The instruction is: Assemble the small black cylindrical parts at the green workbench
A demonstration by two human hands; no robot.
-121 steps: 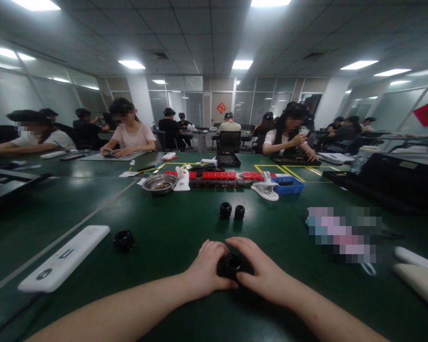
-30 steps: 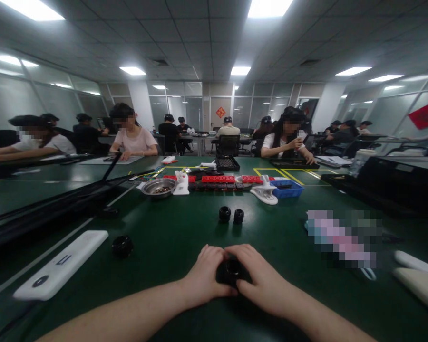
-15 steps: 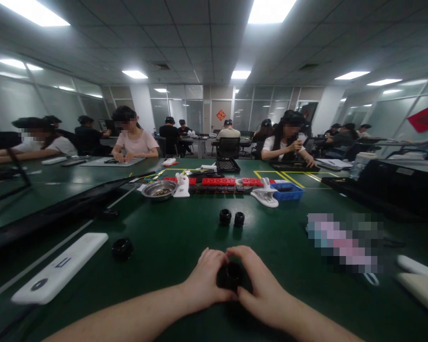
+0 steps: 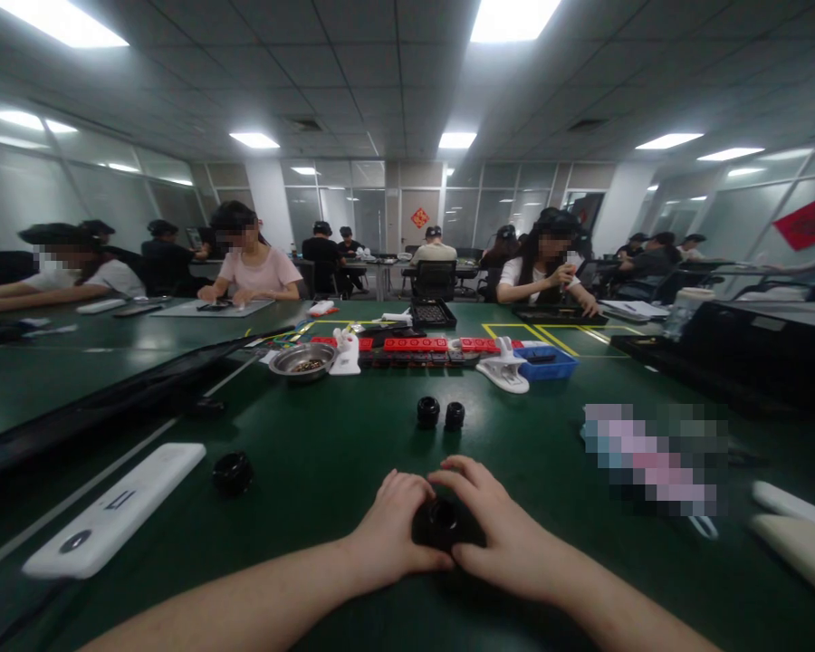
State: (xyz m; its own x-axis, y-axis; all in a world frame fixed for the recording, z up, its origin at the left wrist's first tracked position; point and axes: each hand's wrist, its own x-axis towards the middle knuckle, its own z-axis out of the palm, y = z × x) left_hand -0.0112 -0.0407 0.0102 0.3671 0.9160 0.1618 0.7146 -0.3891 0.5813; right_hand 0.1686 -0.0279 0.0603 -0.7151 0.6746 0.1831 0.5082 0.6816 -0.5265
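Observation:
In front of me at the table's near side, both hands are curled around a black round part with a hole in its top. My left hand grips it from the left, thumb along the near side. From the right, my right hand bends around it, its thumb at the near edge and its fingertips at the far edge by my left fingers. The part's lower side is dark and hard to make out. Beyond my hands stand two small black ribbed round parts, a wider one and a narrower one.
Left lie another black round part and a white elongated device. Further off are a metal bowl of small pieces, white clamps, red strips and a blue bin. Co-workers sit across the green table.
The fingers of my right hand have lifted and spread a little over the black part, showing more of its hole. My left hand stays almost in place.

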